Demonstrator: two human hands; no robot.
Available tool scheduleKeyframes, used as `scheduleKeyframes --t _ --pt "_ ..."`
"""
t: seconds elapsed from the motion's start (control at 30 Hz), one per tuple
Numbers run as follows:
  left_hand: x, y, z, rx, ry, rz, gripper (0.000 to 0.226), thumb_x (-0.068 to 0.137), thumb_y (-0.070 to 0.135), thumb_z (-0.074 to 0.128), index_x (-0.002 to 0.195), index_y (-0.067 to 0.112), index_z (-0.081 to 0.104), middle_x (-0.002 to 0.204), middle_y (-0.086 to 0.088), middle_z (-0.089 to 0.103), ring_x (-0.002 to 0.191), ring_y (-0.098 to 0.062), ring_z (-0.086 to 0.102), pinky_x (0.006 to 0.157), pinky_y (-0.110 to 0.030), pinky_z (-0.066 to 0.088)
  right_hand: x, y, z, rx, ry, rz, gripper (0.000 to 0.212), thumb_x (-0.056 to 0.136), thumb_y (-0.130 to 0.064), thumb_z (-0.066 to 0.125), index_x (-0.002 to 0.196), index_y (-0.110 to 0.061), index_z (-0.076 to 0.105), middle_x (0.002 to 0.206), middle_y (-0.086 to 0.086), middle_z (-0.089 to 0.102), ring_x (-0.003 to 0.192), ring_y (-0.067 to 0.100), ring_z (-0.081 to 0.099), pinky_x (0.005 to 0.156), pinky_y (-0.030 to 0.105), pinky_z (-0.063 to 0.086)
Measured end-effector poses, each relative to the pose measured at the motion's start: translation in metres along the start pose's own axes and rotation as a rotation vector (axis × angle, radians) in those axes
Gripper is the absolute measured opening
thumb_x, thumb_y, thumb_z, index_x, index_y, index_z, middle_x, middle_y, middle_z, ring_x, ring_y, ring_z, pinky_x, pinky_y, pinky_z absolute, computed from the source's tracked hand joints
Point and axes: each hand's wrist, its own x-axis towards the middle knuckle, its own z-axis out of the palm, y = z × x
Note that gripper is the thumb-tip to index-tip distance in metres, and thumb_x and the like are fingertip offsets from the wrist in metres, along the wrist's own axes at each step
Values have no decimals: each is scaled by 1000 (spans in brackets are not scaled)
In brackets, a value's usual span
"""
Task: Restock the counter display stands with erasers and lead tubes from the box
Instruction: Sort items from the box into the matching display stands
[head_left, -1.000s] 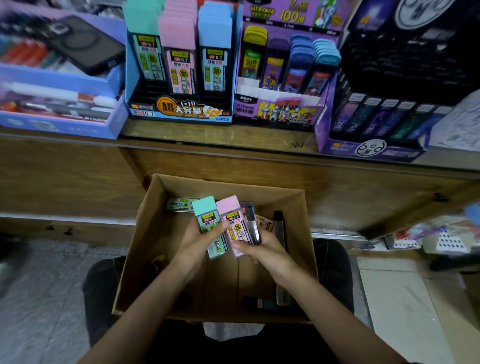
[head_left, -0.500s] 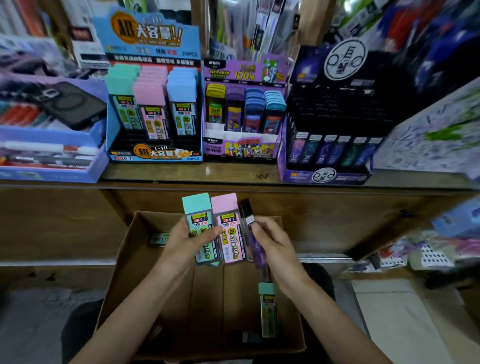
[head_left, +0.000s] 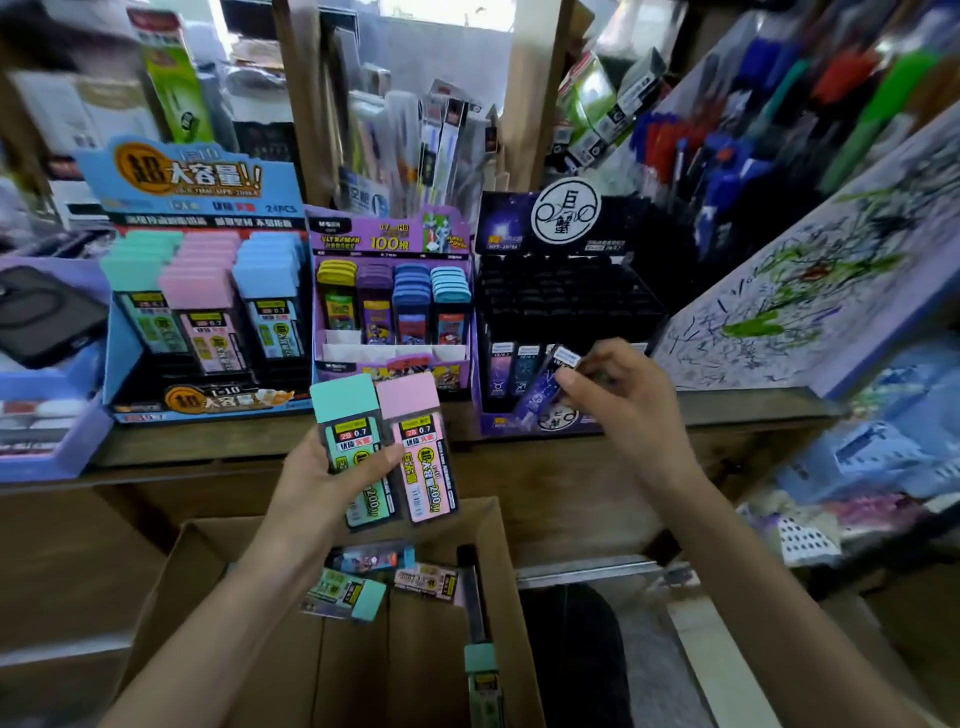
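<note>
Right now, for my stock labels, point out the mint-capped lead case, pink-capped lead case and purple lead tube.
mint-capped lead case (head_left: 349, 434): head view, printed label.
pink-capped lead case (head_left: 420, 434): head view, printed label.
purple lead tube (head_left: 540, 392): head view, mid body.

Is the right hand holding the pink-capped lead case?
No, the left hand grips the pink-capped case beside the teal-capped case; the right hand pinches a purple tube.

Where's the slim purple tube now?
In the head view, the purple tube is pinched in the right hand, tilted before the dark stand, right of centre.
</note>
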Motion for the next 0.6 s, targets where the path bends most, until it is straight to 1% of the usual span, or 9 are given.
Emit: scheduleKeyframes --t 0.03,0.1,0.2,0.3,0.37,0.47,0.53,0.6 --pt "2 1 1 -9 0 4 43 63 24 77 104 23 63 102 -5 73 93 -24 70 79 -45 55 7 -3 -2 -38 18 -24 18 84 -14 68 76 -29 61 73 -8 66 74 10 66 69 20 53" --pt "5 3 2 -20 6 14 45 63 24 77 105 23 62 102 -4 73 93 -24 70 79 -44 54 18 -6 -3 -139 21 -73 12 83 -14 70 83 -24 62 79 -8 68 77 6 67 68 15 51" --pt "6 3 3 -14 12 31 46 63 23 77 106 23 62 102 -3 73 92 -22 70 74 -40 57 24 -8 5 -221 -45 -97 11 82 -12 70 83 -20 62 84 -6 68 80 3 67 69 12 50" --pt "6 2 0 -12 15 33 43 65 21 76 106 24 62 102 -2 73 91 -22 71 71 -37 58 25 -8 15 -335 -100 -119 10 84 -13 69 86 -21 62 83 -12 66 83 0 66 70 9 49" --pt "6 1 -3 -14 21 35 43 65 22 76 105 24 62 101 -2 73 91 -22 71 70 -36 58 26 -9 17 -361 -113 -116 10 84 -14 69 90 -20 64 84 -12 65 83 0 66 72 10 50" --pt "5 1 -5 -15 17 43 42 65 21 76 105 24 62 101 -2 73 90 -20 71 65 -28 58 30 -9 16 -375 -121 -85 11 83 -15 70 88 -22 62 81 -12 64 81 0 64 70 9 50" --pt "5 2 -6 -15 11 43 42 66 21 75 105 24 62 100 -1 73 89 -20 71 63 -25 58 31 -6 17 -403 -137 -38 10 83 -15 70 91 -18 65 82 -9 64 81 2 64 71 9 50" --pt "6 1 -6 -19 7 44 42 65 21 75 105 23 62 100 -1 73 89 -20 71 63 -26 58 31 -1 21 -424 -115 1 12 82 -14 70 94 -12 68 82 -6 65 81 5 64 71 9 50"
